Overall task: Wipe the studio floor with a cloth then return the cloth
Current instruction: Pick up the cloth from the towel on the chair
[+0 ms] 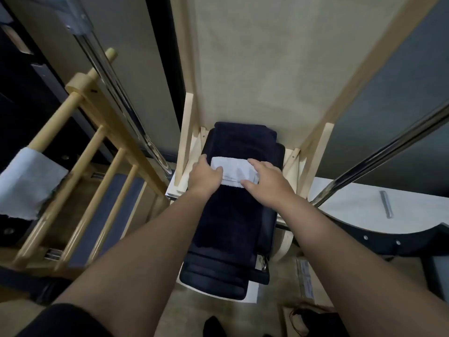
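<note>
**Folded cloth pressed on the dark towel stack**

Where the wooden frame [187, 132] narrows to its foot, the head view shows one small pale folded cloth [234, 170] lying on a dark towel [233, 215] over a black padded seat [216, 276]. The left hand [204, 175] lies at the cloth's left edge, fingers loosely bent, thumb on its corner. The right hand [266, 183] rests flat on its right edge, fingers spread. Frame uprights close in on both sides of the towel; open floor shows only below the seat. One second pale cloth [26, 183] hangs over a wooden ladder rack [97, 166] with four rungs at left. Two metal bars [379, 152] run diagonally
</note>
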`<move>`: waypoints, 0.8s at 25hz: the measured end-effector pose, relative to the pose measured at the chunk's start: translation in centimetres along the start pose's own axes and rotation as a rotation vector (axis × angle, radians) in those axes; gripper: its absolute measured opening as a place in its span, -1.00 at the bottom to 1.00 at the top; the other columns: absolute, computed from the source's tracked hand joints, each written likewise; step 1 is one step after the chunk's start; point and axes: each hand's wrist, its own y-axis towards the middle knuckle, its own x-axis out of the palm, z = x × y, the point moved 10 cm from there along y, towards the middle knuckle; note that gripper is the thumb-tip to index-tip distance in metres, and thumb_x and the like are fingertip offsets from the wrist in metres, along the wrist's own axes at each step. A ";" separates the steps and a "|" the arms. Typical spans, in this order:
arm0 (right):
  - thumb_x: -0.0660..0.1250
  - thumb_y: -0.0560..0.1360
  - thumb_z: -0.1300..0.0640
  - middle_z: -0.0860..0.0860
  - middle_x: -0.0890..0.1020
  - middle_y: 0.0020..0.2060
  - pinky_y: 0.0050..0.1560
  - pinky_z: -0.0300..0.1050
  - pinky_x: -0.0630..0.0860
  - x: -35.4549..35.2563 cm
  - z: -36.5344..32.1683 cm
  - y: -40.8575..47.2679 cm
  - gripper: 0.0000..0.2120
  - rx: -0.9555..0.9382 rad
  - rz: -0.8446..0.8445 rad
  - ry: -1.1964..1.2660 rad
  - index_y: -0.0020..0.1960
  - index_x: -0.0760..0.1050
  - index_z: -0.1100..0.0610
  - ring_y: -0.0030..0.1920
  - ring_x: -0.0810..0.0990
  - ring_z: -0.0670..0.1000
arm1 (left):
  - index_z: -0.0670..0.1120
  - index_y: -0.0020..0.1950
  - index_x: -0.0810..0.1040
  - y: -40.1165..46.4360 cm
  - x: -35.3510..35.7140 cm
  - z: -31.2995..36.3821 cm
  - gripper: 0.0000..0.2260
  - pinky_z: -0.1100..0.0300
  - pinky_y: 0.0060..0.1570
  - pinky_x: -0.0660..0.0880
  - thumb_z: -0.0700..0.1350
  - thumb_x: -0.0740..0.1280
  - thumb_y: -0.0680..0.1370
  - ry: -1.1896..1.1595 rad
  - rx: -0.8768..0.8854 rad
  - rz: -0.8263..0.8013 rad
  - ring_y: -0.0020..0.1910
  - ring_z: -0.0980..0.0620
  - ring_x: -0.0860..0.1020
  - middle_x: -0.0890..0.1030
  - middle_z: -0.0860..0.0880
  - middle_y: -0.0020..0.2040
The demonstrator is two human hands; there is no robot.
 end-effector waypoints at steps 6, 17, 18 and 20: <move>0.33 0.61 -0.14 0.01 0.35 0.57 0.45 0.08 0.37 1.4 1.6 0.4 -0.34 0.037 -0.016 0.001 0.65 0.22 -0.07 0.55 0.29 0.12 | -0.07 0.46 0.42 0.6 2.8 -3.3 -0.50 -0.07 0.16 0.50 0.17 0.32 0.61 0.046 -0.154 0.005 0.33 -0.19 0.45 0.47 -0.10 0.37; 0.36 0.59 -0.16 0.00 0.43 0.50 0.44 0.06 0.40 -0.6 3.1 -1.0 -0.34 0.079 0.003 0.084 0.63 0.25 -0.10 0.51 0.37 0.09 | -0.11 0.28 0.47 -1.0 3.4 0.0 -0.74 0.10 0.06 0.46 0.04 0.24 0.71 -0.345 -0.098 -0.060 0.05 0.05 0.54 0.58 -0.04 0.17; 0.36 0.59 -0.15 0.00 0.42 0.51 0.44 0.05 0.39 -0.8 2.9 -1.2 -0.35 0.084 -0.001 0.094 0.63 0.25 -0.09 0.52 0.36 0.09 | -0.10 0.25 0.48 -1.5 3.2 1.0 -0.76 0.09 0.09 0.50 0.04 0.23 0.71 -0.390 -0.065 -0.078 0.08 0.06 0.56 0.59 -0.04 0.17; 0.36 0.60 -0.13 0.01 0.40 0.52 0.46 0.04 0.37 -1.2 2.3 -1.9 -0.34 0.080 -0.004 0.118 0.63 0.23 -0.09 0.53 0.34 0.08 | -0.06 0.19 0.50 -2.7 2.9 2.7 -0.79 0.00 0.22 0.56 0.05 0.24 0.70 -0.475 -0.027 -0.108 0.13 0.04 0.60 0.63 -0.02 0.15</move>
